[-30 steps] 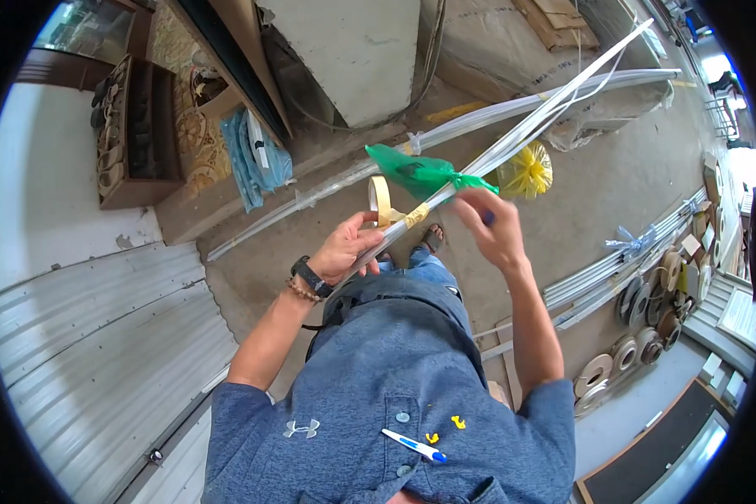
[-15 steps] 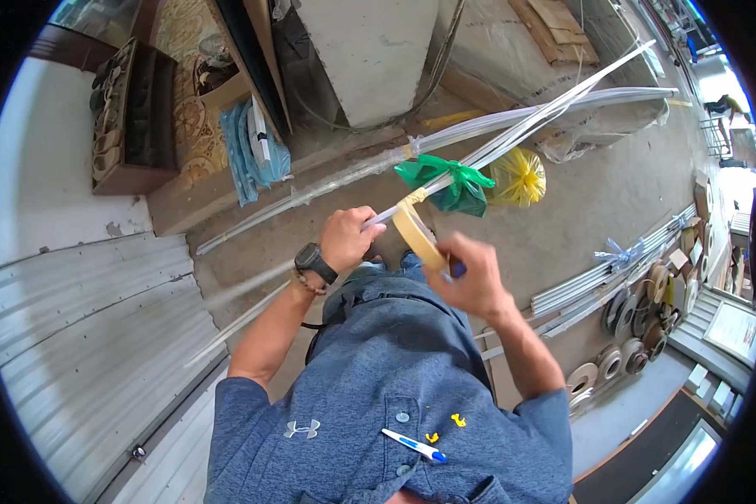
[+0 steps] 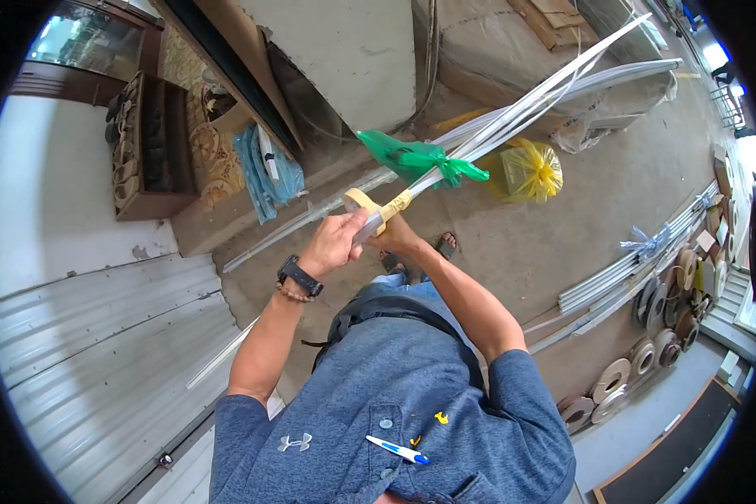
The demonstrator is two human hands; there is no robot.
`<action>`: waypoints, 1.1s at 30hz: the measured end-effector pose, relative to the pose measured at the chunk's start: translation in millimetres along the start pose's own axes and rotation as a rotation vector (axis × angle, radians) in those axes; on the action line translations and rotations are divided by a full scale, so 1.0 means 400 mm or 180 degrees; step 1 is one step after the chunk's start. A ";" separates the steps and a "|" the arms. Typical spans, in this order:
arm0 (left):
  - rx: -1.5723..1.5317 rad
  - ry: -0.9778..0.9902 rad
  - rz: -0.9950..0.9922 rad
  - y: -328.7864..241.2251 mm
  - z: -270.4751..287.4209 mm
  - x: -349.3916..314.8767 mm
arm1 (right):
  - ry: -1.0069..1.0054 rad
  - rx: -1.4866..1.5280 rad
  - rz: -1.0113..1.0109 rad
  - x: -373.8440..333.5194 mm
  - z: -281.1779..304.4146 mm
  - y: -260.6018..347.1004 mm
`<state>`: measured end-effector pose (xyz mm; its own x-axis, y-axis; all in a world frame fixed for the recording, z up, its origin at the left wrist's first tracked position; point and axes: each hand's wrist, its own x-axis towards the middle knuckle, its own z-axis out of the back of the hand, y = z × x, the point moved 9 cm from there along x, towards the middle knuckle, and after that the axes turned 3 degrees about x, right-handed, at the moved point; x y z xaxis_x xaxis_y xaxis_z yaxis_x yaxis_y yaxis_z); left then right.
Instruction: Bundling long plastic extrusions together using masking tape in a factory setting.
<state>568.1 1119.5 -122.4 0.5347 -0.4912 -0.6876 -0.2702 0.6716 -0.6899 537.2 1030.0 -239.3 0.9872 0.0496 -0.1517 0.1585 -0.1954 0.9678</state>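
Note:
My left hand [image 3: 332, 245] is closed around a bundle of long white strips [image 3: 529, 105], near its lower-left end. Pale yellow masking tape [image 3: 397, 204] is wrapped around the bundle just beyond that hand. The tape roll [image 3: 359, 198] lies across the strips, close against my left fingers. My right hand [image 3: 401, 235] reaches beneath the bundle beside the roll, its fingertips largely hidden behind the strips and roll. A green plastic bag [image 3: 412, 160] is knotted around the bundle farther up.
A yellow plastic bag [image 3: 529, 172] sits beyond the bundle, near wrapped long strips [image 3: 622, 74]. At right are tied white profiles [image 3: 638, 252] and several rolls of edging [image 3: 611, 380]. A shoe rack [image 3: 155, 151] stands left, by a blue plastic package [image 3: 265, 176].
My right hand has moved left and under the bundle, carrying the tape roll from the right side over to beside my left hand. The bundle has shifted slightly left.

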 end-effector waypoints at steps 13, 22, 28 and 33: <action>-0.2057 0.1497 0.0074 0.035 -0.105 0.011 | 0.0829 0.1323 -0.0693 -0.022 -0.087 -0.066; -0.2159 0.1257 -0.0143 0.068 -0.065 0.029 | -0.0298 -0.0961 -0.0622 -0.241 0.247 0.230; -0.1244 0.0820 -0.0287 0.038 -0.055 0.015 | -0.0569 -0.2006 -0.1052 -0.005 0.183 0.473; -0.0928 -0.0002 -0.0704 0.020 -0.039 -0.016 | -0.0615 -0.2263 -0.0460 0.104 0.132 0.439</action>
<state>550.0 1119.5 -127.1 0.6062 -0.6066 -0.5144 -0.3648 0.3626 -0.8576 607.0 946.2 -86.3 0.9535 -0.1589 -0.2561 0.3013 0.4831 0.8221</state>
